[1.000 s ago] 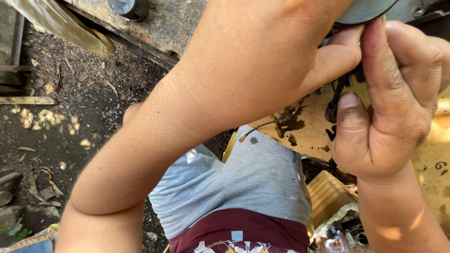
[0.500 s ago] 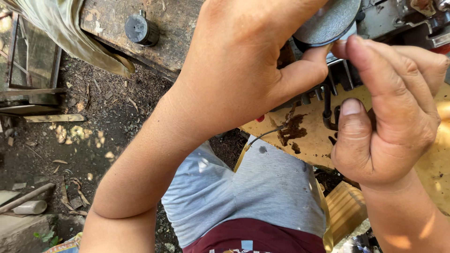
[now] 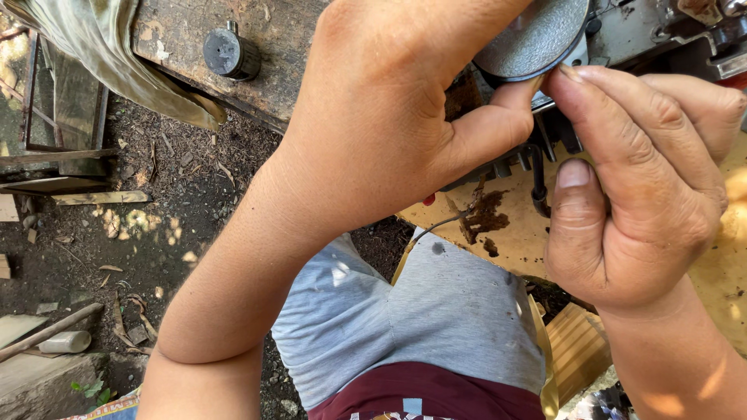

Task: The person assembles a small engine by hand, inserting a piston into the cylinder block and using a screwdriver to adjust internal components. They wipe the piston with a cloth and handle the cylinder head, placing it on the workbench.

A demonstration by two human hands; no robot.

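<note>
grey metal disc (image 3: 537,35), touching both hands' fingertips

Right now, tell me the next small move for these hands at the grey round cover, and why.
Probably ease the grey round cover off. The left hand already grips its edge, its thumb meeting the right hand fingertips beneath it, so both hands can steady it over the machine.

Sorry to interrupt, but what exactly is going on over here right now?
A person is working bare-handed on a small metal machine. Their left hand and right hand meet at the edge of its round grey metal disc, fingertips pinching just beneath it. A black knob sits untouched on the worn wooden bench.
</note>
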